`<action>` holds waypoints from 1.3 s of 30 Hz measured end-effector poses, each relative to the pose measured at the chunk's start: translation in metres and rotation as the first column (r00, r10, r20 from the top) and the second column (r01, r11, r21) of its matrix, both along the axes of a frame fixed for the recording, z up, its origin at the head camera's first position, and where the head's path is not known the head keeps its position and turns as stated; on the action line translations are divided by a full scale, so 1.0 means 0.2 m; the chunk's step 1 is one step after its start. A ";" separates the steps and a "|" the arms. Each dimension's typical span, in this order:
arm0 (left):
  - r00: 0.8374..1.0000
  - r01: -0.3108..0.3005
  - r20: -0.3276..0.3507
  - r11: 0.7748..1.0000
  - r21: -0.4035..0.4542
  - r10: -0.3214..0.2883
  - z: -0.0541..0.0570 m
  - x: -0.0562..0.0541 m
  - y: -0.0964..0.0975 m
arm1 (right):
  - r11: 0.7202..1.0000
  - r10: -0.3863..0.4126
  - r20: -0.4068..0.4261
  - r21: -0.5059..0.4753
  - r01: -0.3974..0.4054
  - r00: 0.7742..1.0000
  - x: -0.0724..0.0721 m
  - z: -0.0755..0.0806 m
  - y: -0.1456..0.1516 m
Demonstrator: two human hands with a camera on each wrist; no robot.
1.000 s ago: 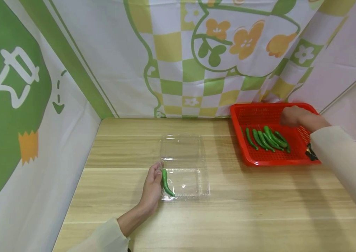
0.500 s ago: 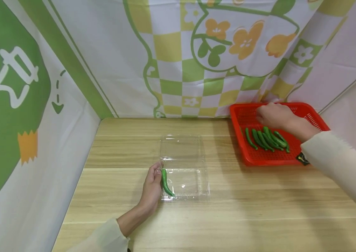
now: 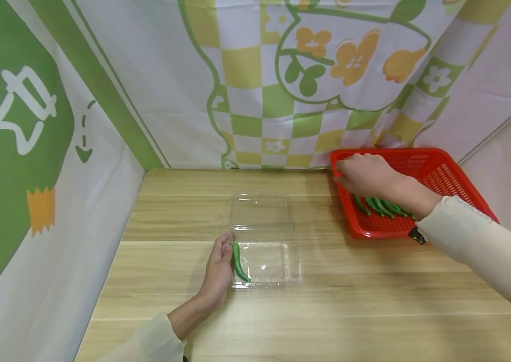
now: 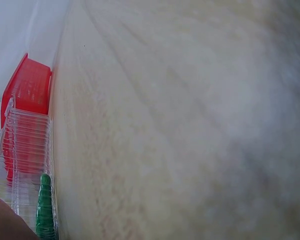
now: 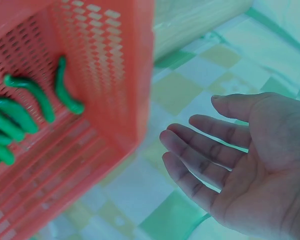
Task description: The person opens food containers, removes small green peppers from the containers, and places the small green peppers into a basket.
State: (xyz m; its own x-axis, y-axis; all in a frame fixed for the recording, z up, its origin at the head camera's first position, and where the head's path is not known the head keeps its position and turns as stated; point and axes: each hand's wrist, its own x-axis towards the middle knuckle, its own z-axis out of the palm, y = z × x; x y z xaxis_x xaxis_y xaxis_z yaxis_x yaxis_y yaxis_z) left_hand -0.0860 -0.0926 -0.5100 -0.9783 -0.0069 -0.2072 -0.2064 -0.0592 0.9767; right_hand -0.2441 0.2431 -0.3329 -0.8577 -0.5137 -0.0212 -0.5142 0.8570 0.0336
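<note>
A clear plastic clamshell box (image 3: 262,201) lies with its lid folded back on the wooden table. In its near half, along the left wall, rests one green chili pepper (image 3: 239,262). My left hand (image 3: 219,266) holds the box by its left side; the left wrist view shows only part of that hand beside the pepper. Over the left end of a red basket (image 3: 356,234), my right hand (image 3: 366,173) hovers with nothing in it, its fingers relaxed in the right wrist view. Several green chili peppers (image 5: 30,95) lie in the basket, partly hidden by this hand in the head view.
The wooden table (image 3: 327,311) meets a patterned cloth wall (image 3: 278,120) at the back. Another printed cloth (image 3: 101,211) hangs along its left side. The basket has raised, perforated walls and stands at the back right.
My right hand has moved left across the basket, from its right part to above its left end, covering some peppers. My left hand, the box and the pepper in it have stayed put.
</note>
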 end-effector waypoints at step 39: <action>0.999 -0.028 -0.029 0.996 0.080 0.030 0.00 -0.01 0.01 | 0.931 0.354 0.098 -0.127 -0.342 0.930 0.33 -0.33 -0.74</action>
State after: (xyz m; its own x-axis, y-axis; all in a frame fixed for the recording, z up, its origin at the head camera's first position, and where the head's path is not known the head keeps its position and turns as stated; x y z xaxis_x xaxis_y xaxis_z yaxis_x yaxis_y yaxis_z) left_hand -0.0885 -0.0909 -0.5108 -0.9837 -0.0200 -0.1789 -0.1743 -0.1429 0.9743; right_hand -0.1772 0.0950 -0.3996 -0.6192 -0.7842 -0.0398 -0.7755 0.6187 -0.1257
